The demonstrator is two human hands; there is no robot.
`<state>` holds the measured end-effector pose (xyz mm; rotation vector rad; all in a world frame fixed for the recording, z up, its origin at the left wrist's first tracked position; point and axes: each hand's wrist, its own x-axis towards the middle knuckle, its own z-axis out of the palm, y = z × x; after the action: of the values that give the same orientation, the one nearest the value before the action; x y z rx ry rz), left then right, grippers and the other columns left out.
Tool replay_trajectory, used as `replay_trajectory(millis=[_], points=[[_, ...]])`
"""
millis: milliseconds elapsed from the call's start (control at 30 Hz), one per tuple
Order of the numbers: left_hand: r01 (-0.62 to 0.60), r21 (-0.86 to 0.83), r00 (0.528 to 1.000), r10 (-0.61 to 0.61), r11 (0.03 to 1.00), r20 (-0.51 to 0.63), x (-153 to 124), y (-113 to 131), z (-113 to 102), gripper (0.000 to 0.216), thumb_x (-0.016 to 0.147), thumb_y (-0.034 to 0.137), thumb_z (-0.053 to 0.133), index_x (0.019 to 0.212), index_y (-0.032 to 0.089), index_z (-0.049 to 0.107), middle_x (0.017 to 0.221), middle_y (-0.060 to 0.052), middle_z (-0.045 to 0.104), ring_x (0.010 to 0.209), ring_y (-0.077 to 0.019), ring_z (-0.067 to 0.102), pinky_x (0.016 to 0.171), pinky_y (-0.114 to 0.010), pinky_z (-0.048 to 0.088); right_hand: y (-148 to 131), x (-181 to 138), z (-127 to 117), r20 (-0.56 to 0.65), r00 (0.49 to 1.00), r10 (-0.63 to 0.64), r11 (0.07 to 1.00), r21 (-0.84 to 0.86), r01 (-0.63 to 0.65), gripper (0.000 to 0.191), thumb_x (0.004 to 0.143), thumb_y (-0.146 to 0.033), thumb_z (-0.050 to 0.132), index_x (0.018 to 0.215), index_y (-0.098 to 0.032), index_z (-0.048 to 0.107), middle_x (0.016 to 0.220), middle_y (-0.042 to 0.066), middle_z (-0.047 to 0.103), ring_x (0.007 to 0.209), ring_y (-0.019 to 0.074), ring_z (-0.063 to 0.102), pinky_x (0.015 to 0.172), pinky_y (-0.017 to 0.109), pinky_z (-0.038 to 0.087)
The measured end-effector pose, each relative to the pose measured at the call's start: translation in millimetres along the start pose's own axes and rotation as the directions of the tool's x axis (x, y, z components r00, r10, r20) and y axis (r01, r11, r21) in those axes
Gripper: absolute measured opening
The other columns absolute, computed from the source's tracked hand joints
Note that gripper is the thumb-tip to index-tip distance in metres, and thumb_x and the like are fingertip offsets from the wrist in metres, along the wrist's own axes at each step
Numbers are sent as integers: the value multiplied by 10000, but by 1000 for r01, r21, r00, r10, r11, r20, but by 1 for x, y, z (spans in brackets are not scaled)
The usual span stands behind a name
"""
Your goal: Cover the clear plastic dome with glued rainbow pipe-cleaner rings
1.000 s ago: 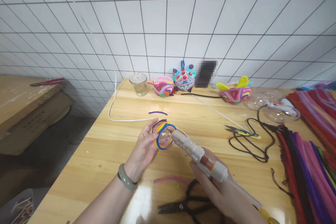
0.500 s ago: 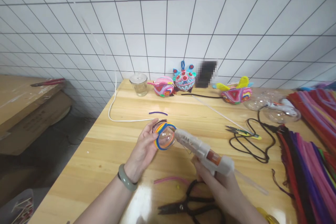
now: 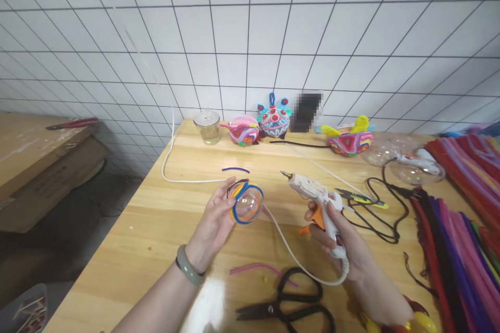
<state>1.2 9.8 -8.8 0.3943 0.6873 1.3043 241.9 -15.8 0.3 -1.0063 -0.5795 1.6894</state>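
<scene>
Clear plastic, banded in blue, yellow and orange: one hollow ball [image 3: 248, 205], sitting at the centre of the frame, where the left hand [image 3: 216, 212] is grasping it by its left side, above the wooden table [image 3: 156, 239].

Glue gun [image 3: 310, 187], white with orange trigger: right of centre, the right hand [image 3: 346, 237] is gripping its handle; the metal nozzle is pointing toward the upper left, well apart from the ball. A white cord [image 3: 332, 284] is looping from the handle's base.

Condition: work is appearing partial. Coloured strands are ringing the ball's edge; its clear middle is showing bare, so by judgement much covering is remaining.

Finished-looking pieces, upper middle: a pink ornament [image 3: 244, 130] and a blue ornament [image 3: 274, 118] are standing near a lidded cup [image 3: 207, 127]; a yellow-finned ornament [image 3: 350, 141] is resting farther right.

Loose stock: a purple strand [image 3: 235, 169] is lying above the ball; a pink strand [image 3: 253, 266] and black scissors [image 3: 269, 310] are lying at lower centre; coloured bundles [image 3: 455, 242] are filling the right edge.
</scene>
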Motion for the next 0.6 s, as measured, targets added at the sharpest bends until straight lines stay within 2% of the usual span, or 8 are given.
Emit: replay_trajectory(millis=[167,267,333,433,500,600], points=[[-1,19,1000,1,1000,-15,0,1,-1,382,707,120,725,1071,210,654,1074,-47,695,967,-209,657,868,-355,522,2,-3,-9,118,993,25,1000,-1,-25,384,805,-622,631,797,-238,611,591,-95,500,333,11,47,249,120,195],[-5,18,999,5,1000,-35,0,1,0,377,713,105,715,1069,210,649,1082,-46,693,963,-204,658,882,-357,516,1,-4,-11,113,993,-15,999,-37,19,420,792,-653,619,749,-239,560,557,-110,439,365,22,-5,264,132,163],[-7,13,999,8,1000,-46,1,2,0,382,709,101,717,1070,204,647,1072,-47,695,959,-201,659,875,-350,519,-3,-3,-11,58,998,-31,997,-72,35,449,750,-680,645,763,-239,562,563,-101,451,355,23,54,283,141,202],[-17,10,998,17,1000,-61,1,2,0,384,706,111,723,1072,200,645,1049,-44,698,947,-196,660,853,-343,528,-9,3,-13,-96,994,-45,977,-211,24,492,681,-703,688,806,-240,582,577,-68,517,345,48,269,321,172,306],[-29,10,997,29,1000,-71,1,3,0,386,700,110,728,1067,202,648,1039,-36,698,936,-189,661,836,-332,534,-11,9,-17,-173,984,-50,944,-330,-10,463,705,-670,692,777,-224,589,529,-41,549,374,94,421,346,202,362],[-42,12,997,43,999,-71,1,4,1,396,687,108,743,1059,208,654,1033,-25,697,921,-182,665,796,-310,544,-9,18,-27,-244,968,-62,875,-480,-65,421,788,-595,658,690,-190,600,460,9,596,399,140,533,388,240,422]])
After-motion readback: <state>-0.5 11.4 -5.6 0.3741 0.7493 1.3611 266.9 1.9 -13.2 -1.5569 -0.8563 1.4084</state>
